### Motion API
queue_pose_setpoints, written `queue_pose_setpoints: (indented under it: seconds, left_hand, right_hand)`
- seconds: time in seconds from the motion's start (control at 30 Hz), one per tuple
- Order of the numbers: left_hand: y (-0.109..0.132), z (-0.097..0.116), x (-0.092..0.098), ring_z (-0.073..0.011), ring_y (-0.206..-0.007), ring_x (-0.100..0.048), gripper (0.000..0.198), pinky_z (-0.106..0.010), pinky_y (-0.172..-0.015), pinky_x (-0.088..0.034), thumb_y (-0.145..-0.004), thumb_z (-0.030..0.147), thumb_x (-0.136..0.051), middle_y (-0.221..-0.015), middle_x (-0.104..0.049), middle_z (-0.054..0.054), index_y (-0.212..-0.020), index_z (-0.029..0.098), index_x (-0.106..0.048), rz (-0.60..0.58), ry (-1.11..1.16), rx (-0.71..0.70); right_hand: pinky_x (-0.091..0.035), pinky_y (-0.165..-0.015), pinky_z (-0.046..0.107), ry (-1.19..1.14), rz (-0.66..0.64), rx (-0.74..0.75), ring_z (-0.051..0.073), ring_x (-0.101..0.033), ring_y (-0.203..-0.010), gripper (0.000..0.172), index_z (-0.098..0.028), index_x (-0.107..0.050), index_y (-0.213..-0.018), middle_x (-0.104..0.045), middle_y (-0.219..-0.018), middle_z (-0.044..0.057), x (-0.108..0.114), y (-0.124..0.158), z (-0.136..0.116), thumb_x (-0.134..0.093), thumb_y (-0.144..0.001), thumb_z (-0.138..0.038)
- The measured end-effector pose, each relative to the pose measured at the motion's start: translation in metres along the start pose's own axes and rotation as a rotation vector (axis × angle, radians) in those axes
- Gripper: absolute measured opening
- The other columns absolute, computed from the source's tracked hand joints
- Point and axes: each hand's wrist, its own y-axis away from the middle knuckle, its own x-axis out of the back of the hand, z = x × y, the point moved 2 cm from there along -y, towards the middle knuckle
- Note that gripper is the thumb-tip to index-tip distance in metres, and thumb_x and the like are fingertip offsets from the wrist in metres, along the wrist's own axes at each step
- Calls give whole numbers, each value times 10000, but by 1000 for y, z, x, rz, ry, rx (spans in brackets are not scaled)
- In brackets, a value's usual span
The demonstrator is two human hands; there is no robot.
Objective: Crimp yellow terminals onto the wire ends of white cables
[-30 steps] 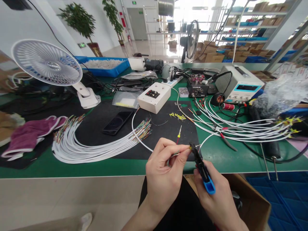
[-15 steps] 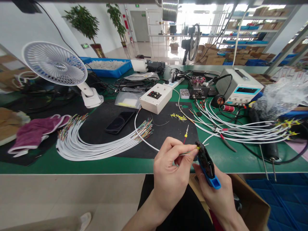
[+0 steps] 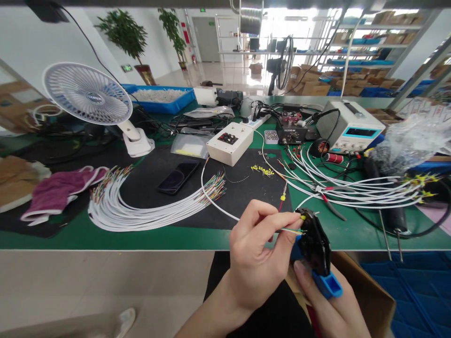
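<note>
My left hand (image 3: 260,249) is closed in a pinch on thin coloured wires (image 3: 295,231), whose ends stick out past the fingertips. A small yellow terminal (image 3: 302,217) sits at the jaws of black crimping pliers (image 3: 317,246), right by that pinch. Wrapped round the blue handles is my right hand (image 3: 340,303). Just beyond the left hand, a red wire carries another yellow terminal (image 3: 283,197). A white cable (image 3: 220,207) runs from a white switch box (image 3: 230,144) to behind the left hand. Loose yellow terminals (image 3: 262,170) lie on the black mat.
A bundle of white cables (image 3: 141,220) and a phone (image 3: 179,177) lie at left, near a white fan (image 3: 91,96). At right are finished-looking cables (image 3: 369,199), red-handled pliers (image 3: 330,206) and a bench power supply (image 3: 352,126). The table's front edge runs below.
Both hands and the crimping pliers have moved a little to the right and down. More of the coloured wire ends now shows, and the pliers' handles are turned more toward me.
</note>
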Motion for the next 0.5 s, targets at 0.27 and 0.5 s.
queue_pose_setpoints:
  seconds: [0.27, 0.5]
  left_hand:
    - [0, -6, -9, -111, -786, -629, 221, -225, -691, -543, -914, 62, -724, -937, -644, -31, -1070, 199, -798, -20, -95, -35]
    - [-1, -9, -10, -112, -764, -610, 162, -223, -654, -511, -959, 126, -702, -938, -640, -29, -1041, 222, -804, -59, -102, 75]
  right_hand:
    - [-525, -1119, 445, -53, -134, -79, 316, -748, -1138, 446, -202, -722, -1331, -812, -1183, 100, 5, 2, 9, -649, -993, -484]
    - [-556, -1101, 522, -134, -15, -147, 396, -677, -1299, 422, -300, -776, -1292, -811, -1192, 98, 19, 14, 6, -725, -927, -506]
